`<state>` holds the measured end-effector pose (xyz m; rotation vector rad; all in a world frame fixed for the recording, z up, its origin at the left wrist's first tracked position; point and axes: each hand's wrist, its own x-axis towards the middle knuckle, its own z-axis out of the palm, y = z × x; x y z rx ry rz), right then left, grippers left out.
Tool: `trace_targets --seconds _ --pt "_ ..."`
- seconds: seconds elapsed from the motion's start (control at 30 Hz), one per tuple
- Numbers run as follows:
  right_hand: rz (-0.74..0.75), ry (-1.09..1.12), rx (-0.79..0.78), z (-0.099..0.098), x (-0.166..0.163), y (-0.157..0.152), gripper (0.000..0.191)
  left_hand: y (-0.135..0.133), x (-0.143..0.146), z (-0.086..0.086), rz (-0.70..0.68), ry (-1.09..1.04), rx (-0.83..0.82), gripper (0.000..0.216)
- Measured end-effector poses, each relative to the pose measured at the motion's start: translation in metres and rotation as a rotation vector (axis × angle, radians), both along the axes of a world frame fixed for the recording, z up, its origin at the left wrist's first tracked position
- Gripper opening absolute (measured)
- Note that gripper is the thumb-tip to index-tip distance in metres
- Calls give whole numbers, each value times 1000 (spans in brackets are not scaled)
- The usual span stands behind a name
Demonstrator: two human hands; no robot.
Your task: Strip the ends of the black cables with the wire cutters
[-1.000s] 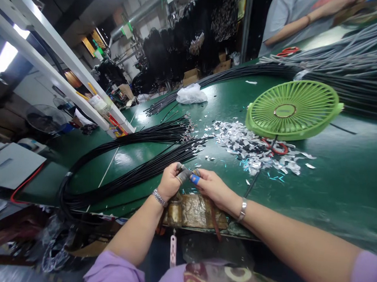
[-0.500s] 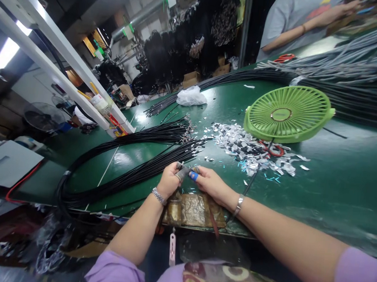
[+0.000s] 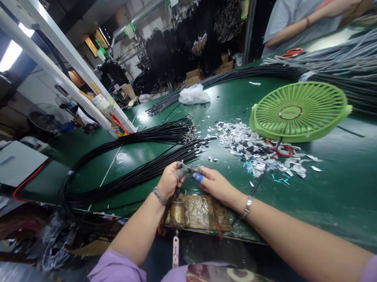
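Note:
My left hand, with grey wrapping on its fingers, is closed around the end of a thin black cable. Fingertips of my right hand, one wrapped in blue, pinch the cable's tip just to the right. The cable's exact end is small and partly covered by the fingers. Beyond my left hand lies a looped bundle of black cables, its stripped, light-coloured ends pointing toward the scraps. Below my hands, at the table edge, sits a worn block with a brass-coloured cylinder.
A heap of silvery scraps with red-handled scissors lies beneath a green fan. A plastic bag is farther back. Grey cables lie at the far right, near another person. A white frame post stands left.
My hands have drawn slightly apart, showing a little more of the cable between them. The whole view has shifted a little, so the table's contents appear farther right.

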<state>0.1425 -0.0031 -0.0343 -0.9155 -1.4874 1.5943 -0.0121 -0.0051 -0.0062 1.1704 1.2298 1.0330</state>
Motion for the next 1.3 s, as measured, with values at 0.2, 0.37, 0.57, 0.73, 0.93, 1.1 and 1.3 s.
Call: trace_targets --seconds 0.2,0.37,0.57,0.73,0.93,1.1,1.3 --pt "34 79 -83 3 0 -2 49 -1 1 0 11 24 7 55" --pt "8 27 -34 2 0 -1 45 -1 3 -1 9 70 62 49" --pt "-146 -216 309 -2 2 3 26 0 4 -4 3 73 168 43" --pt "-126 -184 321 -4 3 4 24 -2 0 -4 -24 85 52 44" --pt "-36 -34 142 -5 1 2 38 -1 -3 -3 -35 14 6 48" --pt "59 96 -14 -3 1 0 46 -1 -4 -1 -73 -37 -18 51" --pt "187 228 -148 0 4 0 48 -2 -7 -1 -111 -61 -17 51"
